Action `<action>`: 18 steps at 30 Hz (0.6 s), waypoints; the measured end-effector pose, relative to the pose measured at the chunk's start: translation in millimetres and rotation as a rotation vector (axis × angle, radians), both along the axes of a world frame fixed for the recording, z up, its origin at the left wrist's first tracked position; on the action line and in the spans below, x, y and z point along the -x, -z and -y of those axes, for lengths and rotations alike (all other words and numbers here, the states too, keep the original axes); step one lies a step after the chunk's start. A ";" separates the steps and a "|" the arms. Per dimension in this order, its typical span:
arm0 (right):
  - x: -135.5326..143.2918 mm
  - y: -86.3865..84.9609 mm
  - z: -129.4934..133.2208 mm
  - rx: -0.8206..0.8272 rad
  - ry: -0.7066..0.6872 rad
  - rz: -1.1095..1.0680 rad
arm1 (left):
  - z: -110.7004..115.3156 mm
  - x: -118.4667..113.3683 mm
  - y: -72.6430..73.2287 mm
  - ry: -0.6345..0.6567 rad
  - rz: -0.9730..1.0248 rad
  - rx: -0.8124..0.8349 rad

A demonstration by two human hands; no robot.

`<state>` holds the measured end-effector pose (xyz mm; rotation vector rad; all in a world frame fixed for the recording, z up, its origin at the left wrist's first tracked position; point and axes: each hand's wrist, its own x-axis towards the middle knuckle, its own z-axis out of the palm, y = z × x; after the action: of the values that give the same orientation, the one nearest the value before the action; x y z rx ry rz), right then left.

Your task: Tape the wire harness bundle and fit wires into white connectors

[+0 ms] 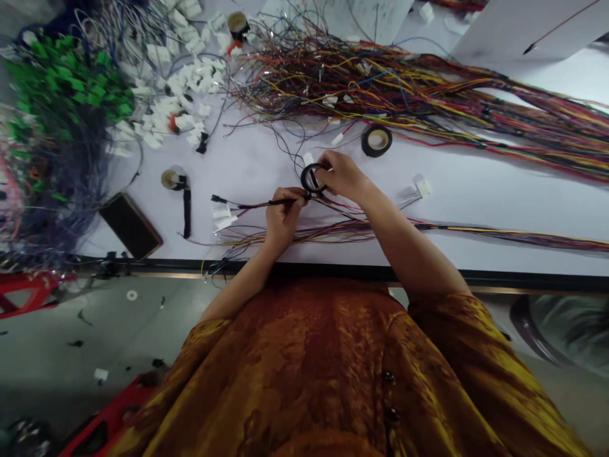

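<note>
My left hand is closed on a thin wire bundle, partly wrapped in black, with a black connector at its left end. Just right of it, my right hand grips a roll of black tape, held upright against the bundle. From there, red and dark wires run on to the right under my right forearm. White labels or connectors lie near the bundle's left end. A longer bundle of wires lies along the table's front edge, passing below my hands.
Behind my hands lie a second tape roll and a thick pile of coloured wires. White connectors, green connectors and a dark phone-like object are at the left. A white connector sits right of my hands.
</note>
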<state>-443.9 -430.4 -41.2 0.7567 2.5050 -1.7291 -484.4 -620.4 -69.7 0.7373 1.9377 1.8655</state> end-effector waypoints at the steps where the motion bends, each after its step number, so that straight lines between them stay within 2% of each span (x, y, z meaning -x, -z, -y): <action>1: -5.4 -0.1 -1.4 0.070 0.038 -0.003 | -2.1 0.5 -0.7 -0.017 0.025 0.009; 5: -42.8 -13.1 0.8 0.300 0.143 -0.037 | -13.2 4.1 -4.2 -0.049 0.170 0.009; 8: -67.0 -26.0 7.9 0.348 0.158 -0.092 | -19.5 7.7 -4.8 0.002 0.303 0.012; 11: -77.8 -29.8 11.8 0.350 0.196 -0.114 | -22.7 10.3 -5.7 0.111 0.332 0.030; 14: -83.2 -28.0 17.5 0.282 0.218 -0.124 | -25.0 10.3 -11.0 0.147 0.282 0.067; 18: -90.6 -17.8 47.6 -0.025 0.198 -0.247 | -29.8 10.2 -25.7 0.114 0.215 0.085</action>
<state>-353.3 -478.0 -23.4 0.8695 2.6951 -1.9694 -494.6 -590.6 -44.1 0.5825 1.7889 1.7076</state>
